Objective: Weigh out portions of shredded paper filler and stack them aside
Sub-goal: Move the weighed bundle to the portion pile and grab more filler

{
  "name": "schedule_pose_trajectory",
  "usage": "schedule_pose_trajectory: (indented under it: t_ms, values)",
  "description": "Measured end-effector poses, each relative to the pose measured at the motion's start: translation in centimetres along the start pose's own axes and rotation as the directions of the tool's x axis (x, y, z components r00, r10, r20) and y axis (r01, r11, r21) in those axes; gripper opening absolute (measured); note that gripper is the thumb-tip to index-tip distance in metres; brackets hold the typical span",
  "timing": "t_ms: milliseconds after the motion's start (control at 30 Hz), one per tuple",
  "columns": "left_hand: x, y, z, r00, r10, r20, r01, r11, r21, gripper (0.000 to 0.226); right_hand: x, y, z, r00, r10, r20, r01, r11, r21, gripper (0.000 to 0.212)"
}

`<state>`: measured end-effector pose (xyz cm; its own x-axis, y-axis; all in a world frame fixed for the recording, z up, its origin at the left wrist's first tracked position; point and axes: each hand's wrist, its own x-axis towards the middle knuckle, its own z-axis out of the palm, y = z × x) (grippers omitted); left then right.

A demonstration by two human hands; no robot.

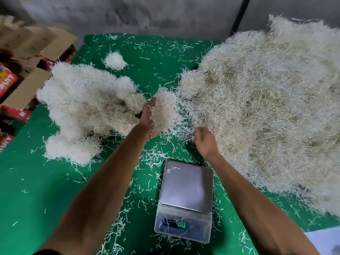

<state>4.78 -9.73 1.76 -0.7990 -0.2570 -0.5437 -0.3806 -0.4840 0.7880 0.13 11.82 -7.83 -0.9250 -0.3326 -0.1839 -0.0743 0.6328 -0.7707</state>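
A big heap of shredded paper filler (266,107) covers the right half of the green mat (33,190). My left hand (147,120) is raised palm up and holds a clump of filler (164,111) between the two piles. My right hand (206,140) sits at the heap's near left edge, fingers curled into loose strands. A digital scale (185,197) with a bare steel pan stands below my hands, its green display lit. Several weighed portions (86,111) are piled at the left.
One small separate clump (115,60) lies at the back of the mat. Cardboard boxes and red cartons (24,70) stand off the mat's left edge. A grey wall runs behind. Loose strands are scattered over the mat around the scale.
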Motion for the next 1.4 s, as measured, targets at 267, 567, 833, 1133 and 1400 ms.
schedule_pose_trajectory:
  t_ms: [267, 567, 833, 1133, 1400]
  values:
    - [-7.4, 5.5, 2.5, 0.982, 0.185, -0.025, -0.182, 0.98, 0.085, 0.079, -4.0, -0.2, -2.0, 0.997, -0.07, 0.008, 0.068, 0.935, -0.349, 0.039]
    - [-15.2, 6.5, 5.9, 0.983, 0.175, -0.049, -0.155, 0.947, 0.282, 0.104, -7.5, -11.4, -9.3, 0.855, -0.395, -0.337, 0.374, 0.919, -0.126, 0.044]
    - [-17.6, 6.1, 7.3, 0.954, 0.188, 0.235, -0.273, 0.871, 0.409, 0.083, -12.8, -16.4, -8.3, 0.931, -0.333, -0.148, 0.363, 0.878, 0.312, 0.086]
    - [-17.9, 2.9, 3.4, 0.979, 0.15, 0.138, -0.165, 0.98, 0.108, 0.087, -15.6, -17.2, -7.7, 0.982, -0.026, -0.188, 0.149, 0.719, 0.679, 0.051]
    - [-18.1, -0.9, 1.8, 0.986, 0.004, 0.169, 0.008, 0.997, -0.072, 0.086, -16.4, -15.2, -7.0, 0.994, 0.074, 0.085, -0.112, 0.738, 0.666, 0.059]
